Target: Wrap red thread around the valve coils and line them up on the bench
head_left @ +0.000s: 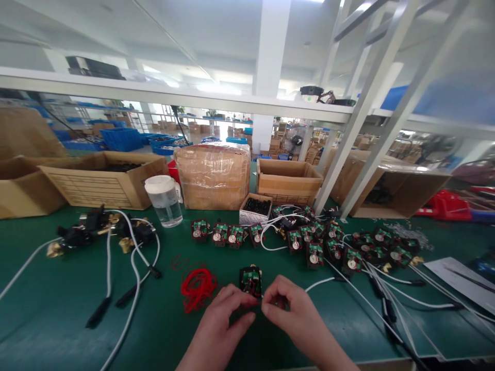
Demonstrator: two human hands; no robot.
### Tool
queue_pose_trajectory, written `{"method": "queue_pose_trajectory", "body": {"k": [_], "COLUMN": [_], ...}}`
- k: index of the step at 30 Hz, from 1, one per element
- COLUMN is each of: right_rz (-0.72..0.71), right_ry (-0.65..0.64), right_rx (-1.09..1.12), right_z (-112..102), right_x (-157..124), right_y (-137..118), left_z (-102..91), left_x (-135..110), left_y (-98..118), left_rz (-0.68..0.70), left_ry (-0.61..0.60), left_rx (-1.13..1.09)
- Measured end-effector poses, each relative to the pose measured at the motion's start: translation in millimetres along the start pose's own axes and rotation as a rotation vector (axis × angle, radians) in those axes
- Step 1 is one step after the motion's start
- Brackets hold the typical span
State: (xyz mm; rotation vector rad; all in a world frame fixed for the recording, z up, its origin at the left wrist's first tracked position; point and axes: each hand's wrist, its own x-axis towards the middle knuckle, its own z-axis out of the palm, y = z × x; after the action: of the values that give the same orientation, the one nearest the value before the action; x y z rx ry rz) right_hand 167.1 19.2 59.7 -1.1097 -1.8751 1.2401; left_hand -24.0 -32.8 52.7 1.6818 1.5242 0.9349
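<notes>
In front of me on the green bench stands a small black housing with a green circuit board (250, 278) and thin red wires. My left hand (222, 322) is at its near left side, fingers curled in and the index fingertip by its lower edge. A speck of red shows at that fingertip, too small to name. My right hand (292, 309) is bent closed at the near right side, thumb and index pressed together. Whatever lies between those fingertips is hidden. Left of the housing lies a tangled bundle of red wires (198, 288), apart from both hands.
Similar circuit-board housings (315, 253) with white cables spread to the right. Black-and-brass parts (93, 221) with cables lie left, near a clear water jug (166, 203). Behind are a small box of black pieces (257, 206) and cardboard boxes (214, 178). Metal posts (348, 123) rise at right.
</notes>
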Motion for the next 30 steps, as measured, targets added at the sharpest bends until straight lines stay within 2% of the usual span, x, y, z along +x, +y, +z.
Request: {"method": "queue_pose_trajectory", "body": {"k": [8, 14, 24, 30], "right_rz": [0.004, 0.033, 0.032, 0.008], "right_ry": [0.018, 0.04, 0.064, 0.084], "right_rx": [-0.033, -0.047, -0.116, -0.156], "right_z": [-1.4, 1.9, 6.7, 7.3], "right_x": [24.9, 39.0, 44.8, 46.8], "right_y": [-3.8, 1.2, 0.3, -1.5], "left_z": [-9.7, -14.9, -16.3, -16.9], "left_x": [14.2, 23.9, 28.2, 32.2], "left_y": [4.9, 6.8, 3.0, 4.4], "left_rz": [-0.002, -0.048, -0.087, -0.128], "left_ry": [0.068, 0.092, 0.167, 0.161], "left_rx": [-0.067, -0.003, 0.069, 0.084]}}
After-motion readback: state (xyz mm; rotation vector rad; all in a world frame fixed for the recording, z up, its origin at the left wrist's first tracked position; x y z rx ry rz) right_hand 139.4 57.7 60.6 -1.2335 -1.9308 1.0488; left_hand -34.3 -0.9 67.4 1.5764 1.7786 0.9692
